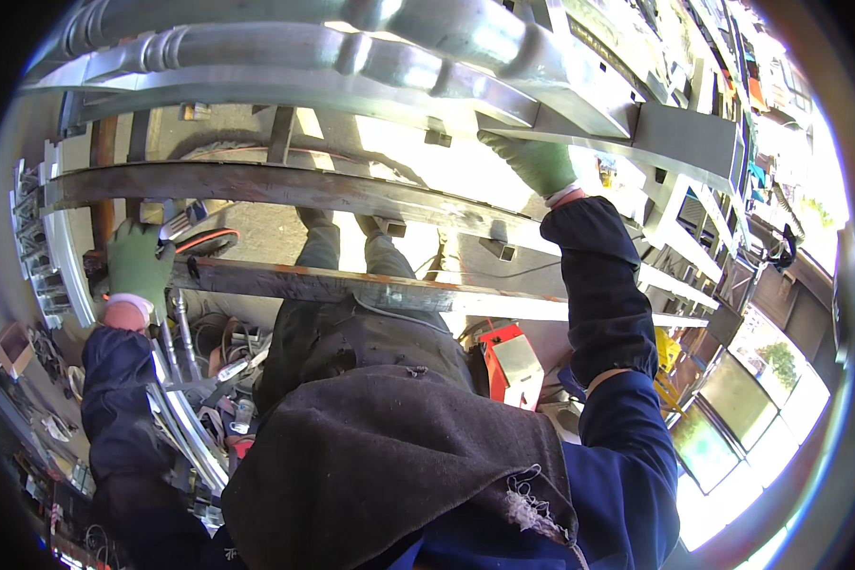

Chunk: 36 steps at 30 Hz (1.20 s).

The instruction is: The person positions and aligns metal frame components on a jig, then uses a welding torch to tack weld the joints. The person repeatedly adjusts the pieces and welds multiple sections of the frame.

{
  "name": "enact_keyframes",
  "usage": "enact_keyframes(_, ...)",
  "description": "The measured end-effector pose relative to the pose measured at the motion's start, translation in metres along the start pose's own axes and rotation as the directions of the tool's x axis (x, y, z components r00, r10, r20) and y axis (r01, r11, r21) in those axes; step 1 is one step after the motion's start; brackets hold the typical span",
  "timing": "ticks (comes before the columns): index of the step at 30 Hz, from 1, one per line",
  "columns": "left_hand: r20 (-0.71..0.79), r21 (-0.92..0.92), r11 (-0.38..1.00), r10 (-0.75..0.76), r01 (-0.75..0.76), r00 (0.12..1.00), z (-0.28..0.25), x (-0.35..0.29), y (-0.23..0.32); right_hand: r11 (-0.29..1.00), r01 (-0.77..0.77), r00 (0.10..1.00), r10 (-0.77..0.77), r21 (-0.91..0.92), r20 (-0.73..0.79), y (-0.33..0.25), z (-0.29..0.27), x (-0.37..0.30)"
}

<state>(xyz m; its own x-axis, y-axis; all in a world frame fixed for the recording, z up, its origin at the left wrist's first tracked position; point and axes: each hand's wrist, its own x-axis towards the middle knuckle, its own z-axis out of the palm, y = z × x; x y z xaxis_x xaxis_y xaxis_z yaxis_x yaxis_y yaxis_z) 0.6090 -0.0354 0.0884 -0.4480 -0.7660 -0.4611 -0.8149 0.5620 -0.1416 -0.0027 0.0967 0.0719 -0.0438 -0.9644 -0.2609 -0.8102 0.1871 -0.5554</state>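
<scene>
Both my hands wear green gloves. My left hand (140,266) is closed around the left end of a rusty flat steel bar (351,287) that runs across in front of me. My right hand (537,161) reaches forward and up, resting on a grey metal frame rail (598,119) near its box-section joint; its fingers lie against the metal, partly hidden behind the rail. A second long steel bar (285,185) lies between the two. A dark cloth (389,465) hangs over my chest.
Turned metal balusters (285,43) cross the top. A red and grey machine (508,366) stands on the floor below the bars. Metal rods and scrap (195,418) lie at lower left. Stacked white frames (698,252) stand at right, with bright sunlit ground beyond.
</scene>
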Motion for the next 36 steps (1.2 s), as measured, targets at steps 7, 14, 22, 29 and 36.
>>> enact_keyframes(7,-0.098,-0.077,0.996,0.03,-0.037,0.995,0.038,0.005,-0.015,0.995,0.02,0.998,-0.013,-0.098,0.067,0.004,0.0,0.0)
enact_keyframes(14,-0.057,-0.092,0.996,-0.017,0.011,0.998,0.044,0.014,-0.016,0.995,-0.092,0.994,0.09,0.025,0.065,-0.014,-0.003,0.004)
enact_keyframes(22,0.02,-0.142,0.99,-0.021,0.024,1.0,0.023,0.018,-0.02,0.987,0.16,0.971,-0.157,0.004,-0.179,0.006,0.012,0.009)
enact_keyframes(29,0.042,-0.095,0.992,0.092,-0.088,0.995,-0.016,-0.009,-0.017,0.998,0.057,0.997,-0.057,-0.006,-0.044,-0.005,0.001,0.008)
enact_keyframes(36,0.004,-0.162,0.987,0.016,-0.015,1.0,-0.044,-0.096,-0.022,0.979,0.11,0.994,-0.107,0.17,-0.029,-0.009,0.004,0.009)
